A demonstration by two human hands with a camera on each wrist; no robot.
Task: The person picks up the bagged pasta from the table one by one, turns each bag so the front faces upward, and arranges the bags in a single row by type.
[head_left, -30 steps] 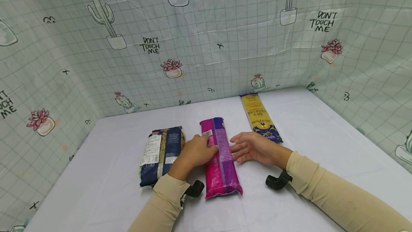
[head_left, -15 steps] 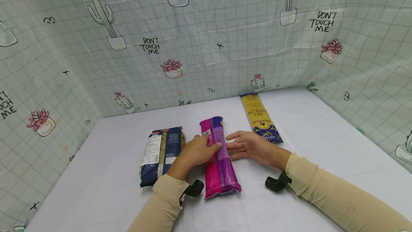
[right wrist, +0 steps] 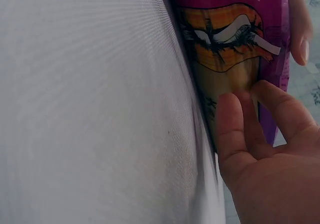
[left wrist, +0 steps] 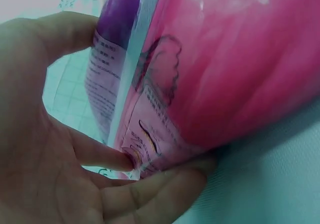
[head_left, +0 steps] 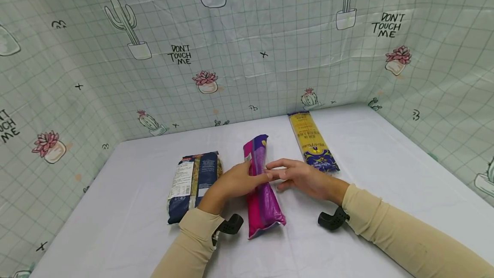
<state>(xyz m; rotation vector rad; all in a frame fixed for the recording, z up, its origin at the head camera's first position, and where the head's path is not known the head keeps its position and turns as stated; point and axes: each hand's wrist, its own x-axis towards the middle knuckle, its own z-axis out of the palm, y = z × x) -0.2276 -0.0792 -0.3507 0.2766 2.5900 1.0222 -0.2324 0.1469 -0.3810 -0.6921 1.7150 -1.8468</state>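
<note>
A pink and purple pasta bag (head_left: 263, 205) stands tipped partly onto its edge in the middle of the table. My left hand (head_left: 235, 181) holds it from the left, thumb across the upper side and fingers at the lower edge, as the left wrist view shows. From the right, my right hand (head_left: 305, 179) meets the bag with its extended fingers against the printed front (right wrist: 225, 38), which reads PASTA. To the left of the left hand lies a navy pasta bag (head_left: 208, 170) with a white label. Beyond the right hand is a yellow and blue spaghetti packet (head_left: 308, 134).
The white-covered table (head_left: 127, 209) ends at a patterned cloth backdrop (head_left: 247, 76) at the back and both sides. A black wrist camera (head_left: 231, 225) sits under the left wrist, and another black wrist camera (head_left: 332, 219) under the right.
The pink and purple bag has gone from lying flat to tilted up on its edge, its right side raised. My right hand has moved left until its fingers touch the bag.
</note>
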